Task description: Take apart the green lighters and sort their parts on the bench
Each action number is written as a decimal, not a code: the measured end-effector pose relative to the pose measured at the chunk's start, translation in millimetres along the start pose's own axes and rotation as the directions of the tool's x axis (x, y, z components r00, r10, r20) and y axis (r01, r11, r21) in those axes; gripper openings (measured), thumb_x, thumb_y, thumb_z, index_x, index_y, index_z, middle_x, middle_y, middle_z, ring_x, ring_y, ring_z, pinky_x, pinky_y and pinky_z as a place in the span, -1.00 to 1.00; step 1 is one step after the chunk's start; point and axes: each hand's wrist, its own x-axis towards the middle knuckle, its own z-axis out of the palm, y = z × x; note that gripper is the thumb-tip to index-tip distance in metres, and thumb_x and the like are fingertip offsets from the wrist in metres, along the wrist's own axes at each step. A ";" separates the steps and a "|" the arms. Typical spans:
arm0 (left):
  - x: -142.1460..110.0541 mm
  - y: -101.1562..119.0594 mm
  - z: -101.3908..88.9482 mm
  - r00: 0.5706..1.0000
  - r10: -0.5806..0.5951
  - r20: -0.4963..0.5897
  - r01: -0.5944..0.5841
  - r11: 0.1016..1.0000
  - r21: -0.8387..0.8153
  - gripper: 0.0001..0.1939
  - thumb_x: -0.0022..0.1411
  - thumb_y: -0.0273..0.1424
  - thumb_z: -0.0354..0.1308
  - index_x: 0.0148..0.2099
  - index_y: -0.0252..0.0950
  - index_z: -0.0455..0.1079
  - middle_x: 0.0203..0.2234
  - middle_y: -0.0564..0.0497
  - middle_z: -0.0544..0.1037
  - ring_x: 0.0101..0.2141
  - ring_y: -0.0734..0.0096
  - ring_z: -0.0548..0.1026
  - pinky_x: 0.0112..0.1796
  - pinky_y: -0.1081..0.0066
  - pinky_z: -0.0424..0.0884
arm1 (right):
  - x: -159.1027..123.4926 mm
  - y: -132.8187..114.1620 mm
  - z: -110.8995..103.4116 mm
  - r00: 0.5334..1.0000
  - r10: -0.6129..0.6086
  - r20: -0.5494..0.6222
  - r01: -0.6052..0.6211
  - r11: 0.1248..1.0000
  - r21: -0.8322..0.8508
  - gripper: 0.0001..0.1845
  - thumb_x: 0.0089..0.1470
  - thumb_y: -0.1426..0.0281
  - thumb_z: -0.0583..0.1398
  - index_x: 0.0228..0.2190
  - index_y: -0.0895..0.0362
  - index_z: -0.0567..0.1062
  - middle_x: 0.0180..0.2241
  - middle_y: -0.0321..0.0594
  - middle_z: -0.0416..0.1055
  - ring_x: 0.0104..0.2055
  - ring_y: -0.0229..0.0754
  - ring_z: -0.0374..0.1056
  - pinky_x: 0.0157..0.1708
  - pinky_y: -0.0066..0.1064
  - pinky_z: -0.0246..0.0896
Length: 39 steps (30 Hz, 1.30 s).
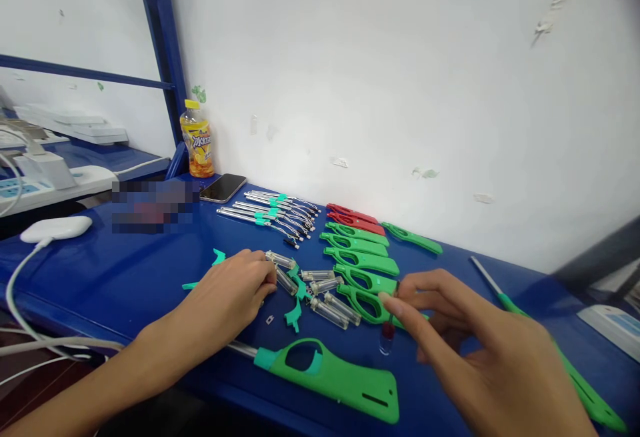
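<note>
My left hand (227, 297) rests palm down on the blue table (125, 277), its curled fingertips touching small clear tubes (320, 293) and green plastic bits (299, 290). My right hand (480, 350) hovers over the table, thumb and forefinger pinched near the end of a green handle (365, 303). Whether they grip it I cannot tell. A small clear vial with a dark red tip (387, 338) lies just below those fingers. A large green handle with a metal rod (330, 377) lies at the near edge.
Rows of green handles (357, 245) and red handles (354, 218) lie by the white wall. Metal rods with teal collars (273, 213), a phone (223, 187), and an orange drink bottle (197, 140) stand behind. A green-handled tool (560, 350) lies right; white cables (30, 303) hang left.
</note>
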 end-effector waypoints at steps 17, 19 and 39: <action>-18.0 15.8 -0.4 0.975 0.103 -0.197 -0.170 0.916 -0.363 -0.71 0.66 -0.22 -0.19 -0.13 -0.14 0.24 -0.26 0.07 0.42 -0.38 0.30 0.38 -0.32 0.27 0.25 | 5.9 -18.3 9.0 0.995 0.079 0.066 -0.080 0.997 0.016 -0.81 0.54 0.22 0.13 -0.18 -0.06 0.47 -0.44 -0.42 0.55 -0.53 -0.26 0.48 -0.61 -0.54 0.28; -24.2 22.9 -5.8 0.975 0.136 -0.177 -0.199 0.888 -0.415 -0.73 0.66 -0.20 -0.15 -0.13 -0.13 0.25 -0.28 0.09 0.43 -0.37 0.31 0.37 -0.31 0.28 0.27 | 6.1 -17.3 10.5 0.992 0.039 0.118 -0.042 0.999 0.025 -0.81 0.54 0.23 0.14 -0.19 -0.07 0.49 -0.45 -0.43 0.54 -0.59 -0.28 0.40 -0.63 -0.52 0.23; -25.0 44.4 -7.3 0.982 0.159 0.106 0.049 0.323 -0.945 -0.54 0.47 0.10 0.22 -0.21 -0.19 0.38 -0.66 0.23 0.37 -0.69 0.59 0.17 -0.65 0.56 0.07 | 3.7 -26.1 28.6 0.896 -0.071 0.438 0.044 0.996 0.073 -0.81 0.48 0.39 0.19 -0.07 -0.15 0.58 -0.20 -0.43 0.68 -0.32 -0.19 0.61 -0.36 -0.41 0.38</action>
